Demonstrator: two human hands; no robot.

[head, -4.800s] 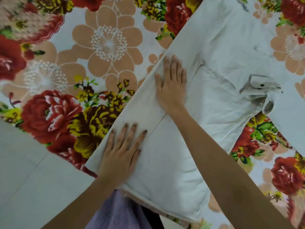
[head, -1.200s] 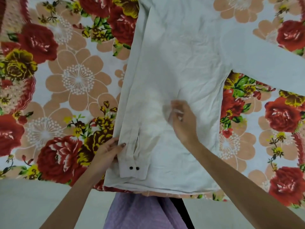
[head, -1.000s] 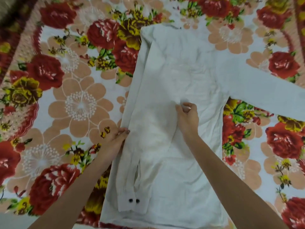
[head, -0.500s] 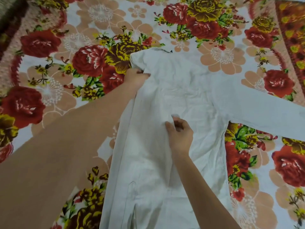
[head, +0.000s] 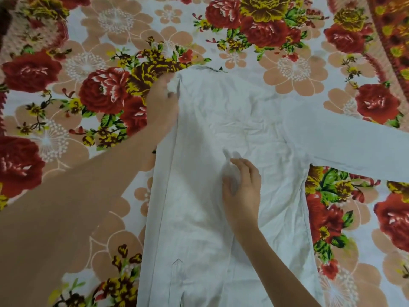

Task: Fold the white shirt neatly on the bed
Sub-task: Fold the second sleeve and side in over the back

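The white shirt (head: 254,134) lies flat on the flowered bed sheet (head: 77,69), collar end away from me. Its left side is folded inward with the sleeve running down along the fold. The other sleeve (head: 354,147) stretches out to the right. My left hand (head: 163,103) grips the folded edge at the shirt's upper left shoulder. In the middle of the shirt's body, my right hand (head: 241,185) has its fingers loosely spread over the cloth; it is blurred and holds nothing that I can see.
The sheet with red roses and peach flowers covers everything around the shirt. A patterned red border (head: 396,36) runs along the far right edge.
My left hand has slid up the folded edge from the cuff end to the shoulder. My right hand has let go of its pinch of cloth and spread its fingers.
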